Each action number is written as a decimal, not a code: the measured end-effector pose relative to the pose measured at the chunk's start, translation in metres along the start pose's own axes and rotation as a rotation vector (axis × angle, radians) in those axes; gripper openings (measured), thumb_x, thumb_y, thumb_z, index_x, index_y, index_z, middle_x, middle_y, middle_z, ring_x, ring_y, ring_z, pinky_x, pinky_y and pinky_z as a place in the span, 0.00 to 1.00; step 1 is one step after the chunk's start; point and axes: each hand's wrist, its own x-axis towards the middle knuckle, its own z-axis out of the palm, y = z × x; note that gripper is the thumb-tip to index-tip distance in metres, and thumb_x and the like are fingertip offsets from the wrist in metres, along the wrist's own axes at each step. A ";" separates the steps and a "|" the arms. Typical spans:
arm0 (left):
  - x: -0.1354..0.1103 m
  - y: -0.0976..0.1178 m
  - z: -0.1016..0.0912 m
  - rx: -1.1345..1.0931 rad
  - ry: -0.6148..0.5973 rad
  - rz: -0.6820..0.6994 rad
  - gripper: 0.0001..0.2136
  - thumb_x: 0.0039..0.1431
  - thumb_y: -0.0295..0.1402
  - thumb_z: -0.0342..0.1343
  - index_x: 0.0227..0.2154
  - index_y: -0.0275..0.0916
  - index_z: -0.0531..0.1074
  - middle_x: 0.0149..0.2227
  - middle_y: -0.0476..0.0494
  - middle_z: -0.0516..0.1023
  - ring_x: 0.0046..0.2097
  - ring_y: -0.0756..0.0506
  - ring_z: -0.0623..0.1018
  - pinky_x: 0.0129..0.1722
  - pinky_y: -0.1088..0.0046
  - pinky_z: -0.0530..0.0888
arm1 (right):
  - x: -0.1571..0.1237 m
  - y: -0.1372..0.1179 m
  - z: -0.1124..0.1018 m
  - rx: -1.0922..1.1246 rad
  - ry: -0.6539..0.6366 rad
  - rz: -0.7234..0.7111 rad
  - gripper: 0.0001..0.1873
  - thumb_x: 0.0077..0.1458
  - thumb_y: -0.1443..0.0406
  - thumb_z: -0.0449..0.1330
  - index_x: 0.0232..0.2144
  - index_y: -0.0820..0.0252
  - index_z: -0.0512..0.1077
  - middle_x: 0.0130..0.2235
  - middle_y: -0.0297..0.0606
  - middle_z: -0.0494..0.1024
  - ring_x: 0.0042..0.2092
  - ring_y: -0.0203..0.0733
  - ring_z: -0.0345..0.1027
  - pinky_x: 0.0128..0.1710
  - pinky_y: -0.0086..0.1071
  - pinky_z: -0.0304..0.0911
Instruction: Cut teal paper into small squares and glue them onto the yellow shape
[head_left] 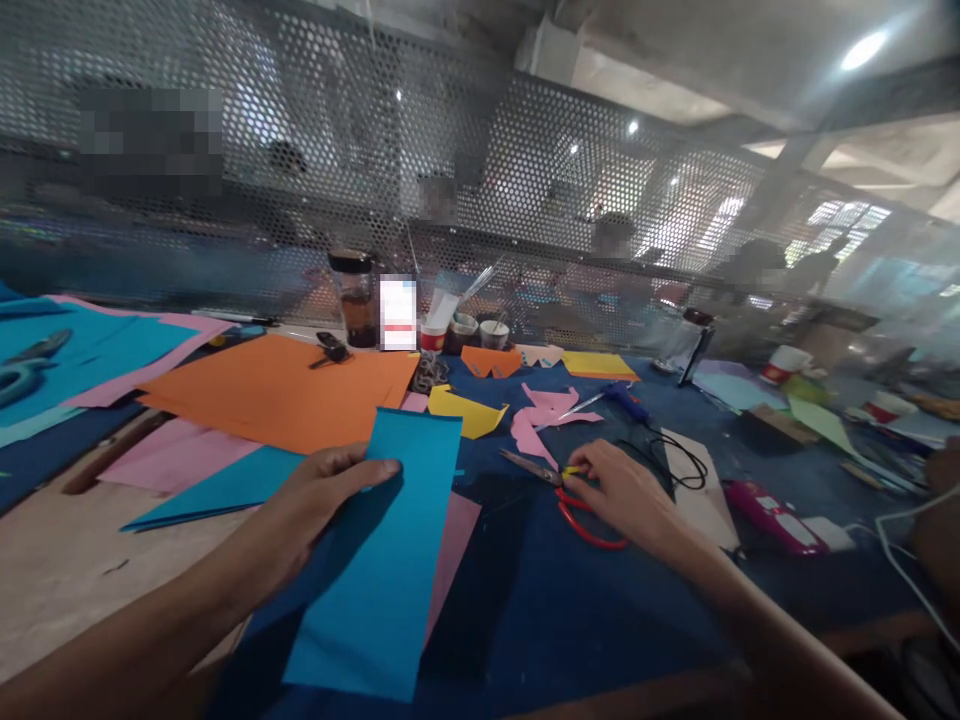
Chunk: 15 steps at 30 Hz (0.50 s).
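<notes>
My left hand (341, 478) grips a long strip of blue paper (390, 560) along its left edge, with the thumb on top. The strip slants toward me above the blue tabletop, over a piece of pink paper (454, 560). The fingers of my right hand (607, 485) are closed on the scissors (592, 530), at the yellow part near the pivot. Red handles show below that hand, and the slightly parted blades point left toward the strip. Just beyond the blades lies a pink pinwheel-like paper shape (544, 415).
Orange paper (292, 385) and a blue sheet (112, 340) with another pair of scissors (34, 365) lie left. At the back stand a jar (352, 300), a lit phone (397, 312) and cups (493, 332) before a perforated metal screen (480, 130). A glue gun (626, 400) and cable lie right.
</notes>
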 end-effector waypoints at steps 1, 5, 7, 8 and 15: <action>-0.002 0.003 0.002 0.004 -0.014 -0.016 0.11 0.57 0.43 0.68 0.30 0.41 0.82 0.28 0.50 0.86 0.27 0.45 0.83 0.28 0.72 0.80 | -0.005 0.008 -0.001 -0.035 -0.040 0.032 0.08 0.63 0.58 0.61 0.41 0.55 0.74 0.43 0.38 0.78 0.47 0.48 0.73 0.44 0.38 0.62; -0.004 0.008 0.009 0.036 -0.032 -0.049 0.13 0.62 0.43 0.64 0.31 0.39 0.82 0.25 0.52 0.86 0.26 0.45 0.83 0.28 0.71 0.80 | -0.012 0.020 -0.002 -0.067 -0.162 0.049 0.12 0.63 0.55 0.61 0.42 0.55 0.74 0.45 0.40 0.78 0.48 0.49 0.73 0.44 0.38 0.62; -0.002 0.008 0.009 0.037 -0.012 -0.074 0.12 0.60 0.43 0.66 0.30 0.38 0.82 0.26 0.50 0.86 0.27 0.43 0.84 0.28 0.70 0.80 | -0.010 0.018 -0.003 -0.097 -0.190 0.042 0.14 0.60 0.54 0.63 0.44 0.55 0.74 0.46 0.40 0.78 0.48 0.50 0.73 0.45 0.38 0.62; -0.001 0.007 0.009 0.028 -0.006 -0.079 0.12 0.59 0.43 0.67 0.30 0.38 0.82 0.26 0.50 0.86 0.27 0.43 0.84 0.29 0.70 0.81 | -0.008 0.016 -0.004 -0.116 -0.201 0.041 0.15 0.59 0.55 0.65 0.45 0.55 0.75 0.46 0.41 0.78 0.48 0.51 0.73 0.45 0.38 0.62; -0.004 0.006 0.003 0.033 0.013 -0.035 0.11 0.59 0.41 0.66 0.27 0.39 0.82 0.24 0.51 0.85 0.24 0.46 0.82 0.26 0.73 0.80 | -0.003 0.003 -0.013 -0.177 -0.209 0.071 0.13 0.55 0.56 0.65 0.41 0.56 0.75 0.41 0.42 0.81 0.41 0.51 0.76 0.37 0.35 0.59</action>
